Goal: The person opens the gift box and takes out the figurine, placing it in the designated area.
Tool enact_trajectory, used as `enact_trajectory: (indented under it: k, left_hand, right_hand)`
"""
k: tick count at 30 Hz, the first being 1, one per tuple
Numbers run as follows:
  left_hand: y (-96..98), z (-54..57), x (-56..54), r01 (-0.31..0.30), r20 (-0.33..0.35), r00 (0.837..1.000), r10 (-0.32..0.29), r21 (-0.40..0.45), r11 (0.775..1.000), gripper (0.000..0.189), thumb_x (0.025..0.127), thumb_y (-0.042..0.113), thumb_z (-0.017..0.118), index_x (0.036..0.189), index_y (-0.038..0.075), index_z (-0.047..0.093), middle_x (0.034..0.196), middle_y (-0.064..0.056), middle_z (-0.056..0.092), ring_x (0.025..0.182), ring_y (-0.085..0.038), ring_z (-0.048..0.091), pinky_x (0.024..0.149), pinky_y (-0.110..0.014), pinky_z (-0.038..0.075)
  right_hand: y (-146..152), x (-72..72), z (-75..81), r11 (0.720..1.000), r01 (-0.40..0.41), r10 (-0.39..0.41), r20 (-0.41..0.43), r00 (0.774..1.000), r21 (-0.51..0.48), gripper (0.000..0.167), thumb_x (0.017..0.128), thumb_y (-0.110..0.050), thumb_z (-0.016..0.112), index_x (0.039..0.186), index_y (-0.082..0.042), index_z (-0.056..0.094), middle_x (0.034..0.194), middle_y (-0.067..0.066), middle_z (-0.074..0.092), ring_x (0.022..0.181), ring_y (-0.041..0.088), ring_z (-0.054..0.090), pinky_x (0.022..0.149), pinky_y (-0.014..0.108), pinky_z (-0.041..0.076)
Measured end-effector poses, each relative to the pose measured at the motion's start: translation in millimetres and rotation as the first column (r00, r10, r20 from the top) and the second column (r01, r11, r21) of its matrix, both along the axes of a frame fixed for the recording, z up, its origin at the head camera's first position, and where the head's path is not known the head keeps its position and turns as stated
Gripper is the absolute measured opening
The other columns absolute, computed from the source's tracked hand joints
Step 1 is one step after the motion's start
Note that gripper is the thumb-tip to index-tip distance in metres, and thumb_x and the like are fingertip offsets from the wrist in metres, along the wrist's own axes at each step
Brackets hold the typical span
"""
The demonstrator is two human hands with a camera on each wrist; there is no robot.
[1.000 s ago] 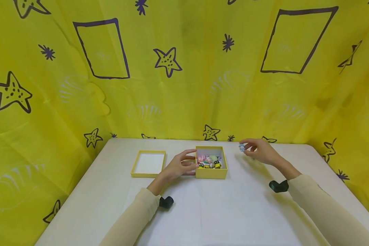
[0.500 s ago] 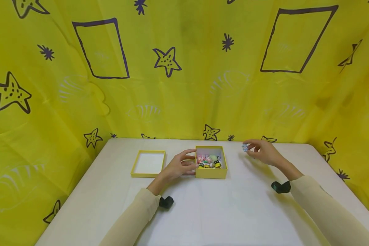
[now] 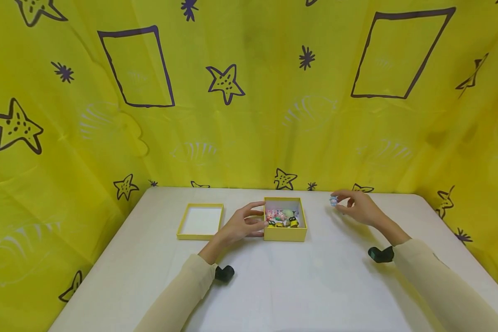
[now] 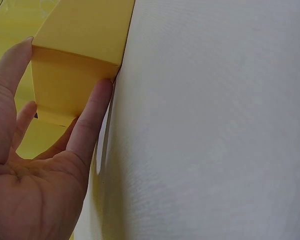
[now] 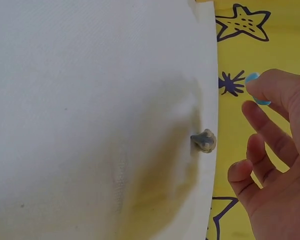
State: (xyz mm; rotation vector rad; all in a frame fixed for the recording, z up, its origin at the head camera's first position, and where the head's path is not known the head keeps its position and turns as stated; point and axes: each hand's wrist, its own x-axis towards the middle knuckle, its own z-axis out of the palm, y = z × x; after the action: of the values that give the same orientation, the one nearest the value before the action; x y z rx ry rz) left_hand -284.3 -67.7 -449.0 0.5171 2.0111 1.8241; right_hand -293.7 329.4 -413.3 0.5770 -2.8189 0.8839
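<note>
My left hand (image 3: 237, 226) rests against the left side of a yellow box (image 3: 285, 234), fingers spread and fingertips touching its wall. In the left wrist view the thumb reaches the upper edge of the yellow box (image 4: 80, 30). Inside lie several small toy figurines (image 3: 277, 216), pink, pale green and yellow with black. To the right of the box, above the table, my right hand (image 3: 360, 208) pinches a small light-blue figurine (image 3: 334, 201) between thumb and index finger. In the right wrist view the thumb hides much of this figurine (image 5: 262, 102).
A shallow yellow box lid (image 3: 200, 221) with a white inside lies left of the box. A small greyish figurine (image 5: 205, 141) stands on the white table (image 5: 90, 75) near its far edge. Behind the table hangs a yellow curtain (image 3: 257, 138) with starfish drawings.
My right hand has moved a little to the right, carrying the light-blue figurine farther from the box. The left hand and the box have stayed in place.
</note>
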Motion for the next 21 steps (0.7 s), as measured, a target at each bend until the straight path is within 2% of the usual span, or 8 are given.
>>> enact_trajectory:
  k: [9,14,21]
  left_hand:
    - [-0.7,-0.4,-0.1,-0.002,0.0,1.0,0.002,-0.014,1.0,0.068,0.096,0.014,0.074,0.156,0.025,0.044,0.149,-0.018,0.049,0.125,-0.031,0.061,0.088,-0.041,0.061]
    - [-0.9,-0.9,0.0,-0.002,-0.011,1.0,0.002,-0.026,1.0,0.068,0.096,0.015,0.075,0.156,0.025,0.043,0.148,-0.018,0.049,0.124,-0.03,0.061,0.088,-0.04,0.061]
    - [-0.3,-1.1,-0.5,0.014,0.012,1.0,-0.014,0.022,1.0,0.069,0.096,0.011,0.074,0.157,0.022,0.042,0.148,-0.02,0.048,0.121,-0.031,0.063,0.088,-0.043,0.062]
  right_hand:
    - [5.5,-0.6,-5.9,0.999,0.033,-0.033,0.012,0.999,-0.009,0.036,0.094,-0.009,0.072,0.13,-0.002,0.068,0.12,0.024,0.068,0.081,0.026,0.051,0.063,0.034,0.043]
    - [9.4,-3.6,-12.0,1.0,0.021,-0.021,0.022,1.0,-0.008,0.037,0.094,-0.009,0.074,0.13,-0.002,0.068,0.123,0.026,0.065,0.075,0.023,0.047,0.059,0.032,0.04]
    - [12.2,-5.6,-18.2,1.0,0.003,-0.001,0.066,0.998,-0.03,0.038,0.093,-0.01,0.075,0.129,0.0,0.069,0.131,0.029,0.061,0.063,0.019,0.044,0.051,0.027,0.04]
